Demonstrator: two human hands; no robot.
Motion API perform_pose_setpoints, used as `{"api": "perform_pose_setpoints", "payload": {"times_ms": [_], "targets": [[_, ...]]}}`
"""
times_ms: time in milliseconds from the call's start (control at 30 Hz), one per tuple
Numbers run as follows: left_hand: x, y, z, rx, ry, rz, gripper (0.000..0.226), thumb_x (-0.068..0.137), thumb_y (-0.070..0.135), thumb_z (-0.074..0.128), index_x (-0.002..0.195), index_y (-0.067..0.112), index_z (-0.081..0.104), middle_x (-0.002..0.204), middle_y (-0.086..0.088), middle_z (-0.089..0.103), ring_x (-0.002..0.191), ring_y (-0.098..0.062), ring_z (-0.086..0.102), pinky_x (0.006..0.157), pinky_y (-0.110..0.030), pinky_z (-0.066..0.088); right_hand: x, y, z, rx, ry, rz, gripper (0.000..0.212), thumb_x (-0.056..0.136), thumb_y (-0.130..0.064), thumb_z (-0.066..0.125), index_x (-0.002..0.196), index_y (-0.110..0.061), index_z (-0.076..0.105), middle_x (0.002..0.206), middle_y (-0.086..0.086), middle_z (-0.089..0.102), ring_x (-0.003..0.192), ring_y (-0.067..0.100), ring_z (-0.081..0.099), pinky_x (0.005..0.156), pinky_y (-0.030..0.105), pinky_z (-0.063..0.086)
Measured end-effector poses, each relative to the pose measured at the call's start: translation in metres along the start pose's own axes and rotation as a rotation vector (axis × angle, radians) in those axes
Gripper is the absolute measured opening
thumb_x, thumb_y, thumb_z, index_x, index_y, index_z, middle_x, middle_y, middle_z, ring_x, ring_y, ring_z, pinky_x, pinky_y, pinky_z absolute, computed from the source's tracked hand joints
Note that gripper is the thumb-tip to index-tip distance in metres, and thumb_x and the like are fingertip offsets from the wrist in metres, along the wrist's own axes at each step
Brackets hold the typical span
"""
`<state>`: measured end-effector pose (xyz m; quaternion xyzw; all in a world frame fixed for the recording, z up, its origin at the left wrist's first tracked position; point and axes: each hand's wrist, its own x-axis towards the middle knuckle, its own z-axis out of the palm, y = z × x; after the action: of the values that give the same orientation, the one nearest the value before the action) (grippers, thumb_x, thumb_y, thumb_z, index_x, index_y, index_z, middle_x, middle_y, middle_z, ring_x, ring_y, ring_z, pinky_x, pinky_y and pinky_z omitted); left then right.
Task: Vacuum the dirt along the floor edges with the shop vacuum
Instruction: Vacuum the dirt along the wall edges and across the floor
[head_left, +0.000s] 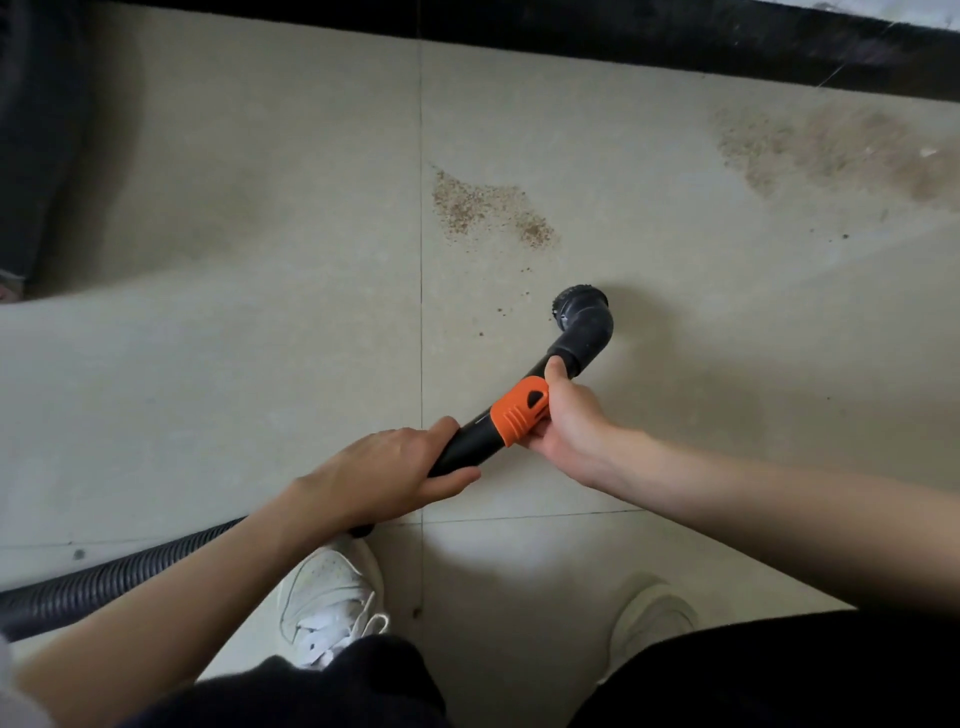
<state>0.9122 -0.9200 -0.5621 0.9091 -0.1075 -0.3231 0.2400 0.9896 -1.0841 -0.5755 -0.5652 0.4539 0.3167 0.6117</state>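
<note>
Black ribbed plastic hose (104, 582) runs in from the floor's left edge, I see, up to my left hand (384, 475), whose fingers curl tight around the black rigid vacuum wand (467, 441). Just right, my right hand (563, 421) clamps the wand's orange plastic collar (519, 410), thumb along the tube. The black round brush nozzle (582, 312) sits on the beige floor tile (260, 338), near a small patch of brown gritty dirt (488, 208). A larger dirt patch (841, 150) lies toward the far right edge, beside the black baseboard (623, 36).
</note>
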Motion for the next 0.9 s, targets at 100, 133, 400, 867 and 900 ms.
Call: {"api": "perform_pose_setpoints", "payload": {"times_ms": [100,133,400,867,900], "targets": [[-0.006,-0.005,0.004,0.033,0.053,-0.022,0.04,0.094,0.053,0.04,0.107,0.015,0.041,0.083,-0.002,0.06,0.076,-0.026,0.06,0.063,-0.032,0.04,0.0,0.003,0.008,-0.021,-0.026,-0.004,0.032,0.102,-0.038,0.041,0.11,-0.008,0.047,0.093,0.01,0.06,0.086,0.027,0.061,0.078,0.047,0.051],[-0.007,-0.005,0.005,0.032,0.083,-0.028,0.041,0.093,0.053,0.04,0.108,0.015,0.04,0.087,-0.004,0.063,0.079,-0.027,0.061,0.063,-0.032,0.041,0.0,0.003,0.01,-0.026,-0.033,-0.006,0.032,0.102,-0.038,0.042,0.107,-0.007,0.048,0.091,0.01,0.06,0.083,0.026,0.062,0.079,0.047,0.052],[-0.001,-0.003,0.005,-0.062,0.239,-0.064,0.043,0.095,0.05,0.039,0.119,0.014,0.04,0.091,-0.005,0.063,0.083,-0.029,0.062,0.061,-0.031,0.038,0.005,-0.013,0.013,-0.128,-0.059,-0.077,0.021,0.094,-0.027,0.061,0.092,-0.007,0.054,0.087,0.014,0.065,0.075,0.025,0.065,0.061,0.036,0.054],[0.058,0.005,-0.022,-0.05,0.307,-0.109,0.044,0.095,0.05,0.038,0.12,0.013,0.039,0.094,-0.008,0.064,0.085,-0.032,0.062,0.061,-0.031,0.037,0.039,-0.074,0.029,-0.12,0.056,-0.254,0.018,0.097,-0.024,0.056,0.098,-0.007,0.053,0.084,0.009,0.06,0.07,0.022,0.06,0.057,0.034,0.051],[0.061,0.004,-0.024,-0.05,0.318,-0.118,0.044,0.095,0.05,0.038,0.119,0.013,0.039,0.093,-0.008,0.064,0.085,-0.032,0.062,0.061,-0.031,0.036,0.041,-0.078,0.032,-0.128,0.051,-0.256,0.018,0.097,-0.024,0.056,0.099,-0.007,0.052,0.084,0.009,0.06,0.071,0.022,0.06,0.058,0.034,0.051]]}}
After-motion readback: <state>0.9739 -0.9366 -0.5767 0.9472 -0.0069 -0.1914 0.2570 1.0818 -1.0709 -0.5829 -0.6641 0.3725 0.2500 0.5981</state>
